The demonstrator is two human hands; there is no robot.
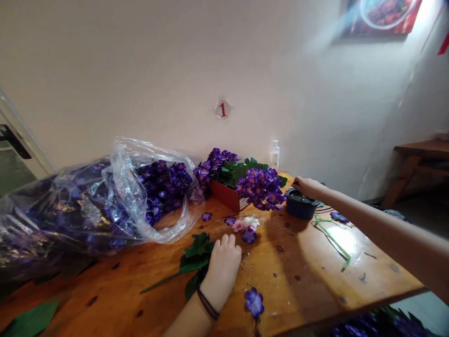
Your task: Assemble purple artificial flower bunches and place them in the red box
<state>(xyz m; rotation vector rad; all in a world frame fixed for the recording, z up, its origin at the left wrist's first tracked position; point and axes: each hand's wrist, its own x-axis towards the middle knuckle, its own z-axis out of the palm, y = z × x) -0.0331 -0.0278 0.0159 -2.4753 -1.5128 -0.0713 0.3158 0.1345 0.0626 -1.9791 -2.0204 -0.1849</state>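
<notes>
- Presently, two bare hands over a wooden table [308, 281], seen from the head camera.
- Left hand [221, 271]: back upward, fingers [228, 241] loosely curled, resting at the edge of a green artificial leaf spray [196, 256]. Two dark cord bracelets [208, 304] on the wrist. Cannot tell whether the grip is closed on the leaf stem.
- Right hand [307, 187]: arm reaches in from the right, fingers curved downward on top of a dark blue lidded pot [300, 207]. Touching the pot; cannot tell whether the grip is clenched on it.
- Pot stands on the table, just right of a large purple flower cluster [260, 188].
- Between the hands: loose purple blossoms [249, 235] and a small white-and-pink blossom group [246, 223].
- Nearer the table edge, one purple blossom [254, 302].
- Right of the pot: a long green stem [331, 236] and another purple blossom [338, 216], lying apart from the hand.
- Back of table: red cardboard box [224, 196] packed with purple flowers and leaves; clear bottle [274, 155] against the wall.
- Left side: clear plastic bag [133, 196] holding a bulky mass of purple flowers, spilling along the table.
- Wall: round sticker numbered 1 [222, 109].
</notes>
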